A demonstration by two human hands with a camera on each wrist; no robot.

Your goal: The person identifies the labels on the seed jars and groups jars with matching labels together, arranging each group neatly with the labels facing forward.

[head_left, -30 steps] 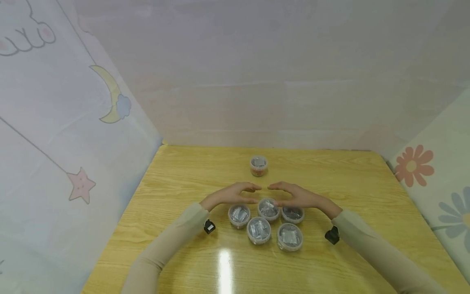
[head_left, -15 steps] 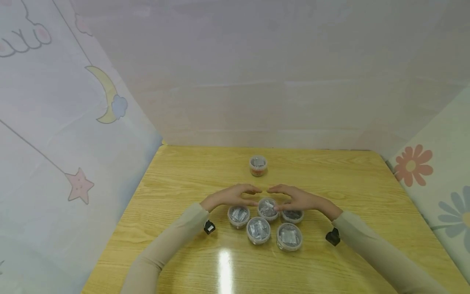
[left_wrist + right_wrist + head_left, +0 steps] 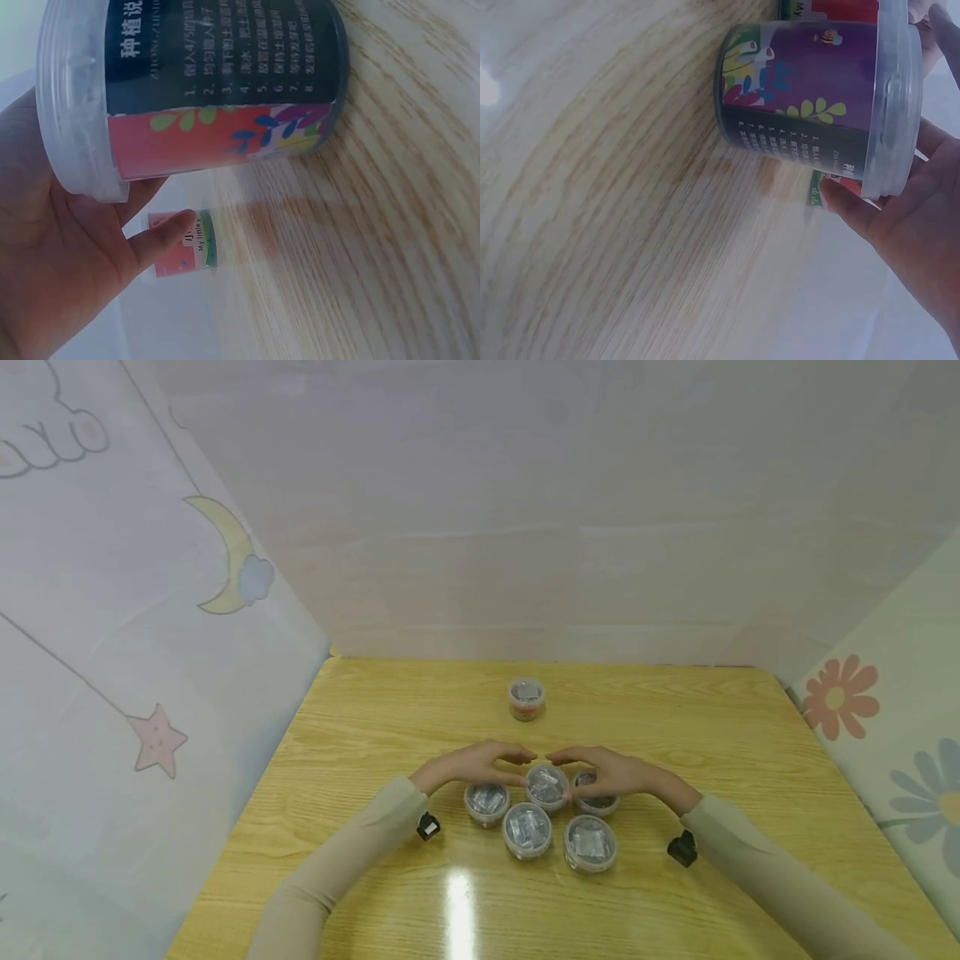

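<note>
In the head view, my left hand [image 3: 483,764] and right hand [image 3: 611,772] face each other around a round clear-lidded plastic tub [image 3: 547,787], which stands between them. Both thumb tips are right at its lid's rim, one on each side, and the fingers reach behind it, loosely bent. Below the left hand stands another tub [image 3: 487,802], its red and dark label [image 3: 225,135] facing the left wrist camera. My right hand partly covers a tub [image 3: 596,806] with a purple label [image 3: 817,67], seen large in the right wrist view. Small packets show under the lids.
Two more tubs stand nearer on the wooden table [image 3: 360,893], one front left [image 3: 527,831] and one front right [image 3: 590,843]. A lone red-labelled tub [image 3: 527,700] stands farther back. Printed cloth walls [image 3: 480,585] rise behind and at both sides.
Both hands have lowered slightly toward the middle tub, thumbs coming to its lid's rim. The right thumb has shifted from over the lid to its right edge. The tubs have stayed in place.
</note>
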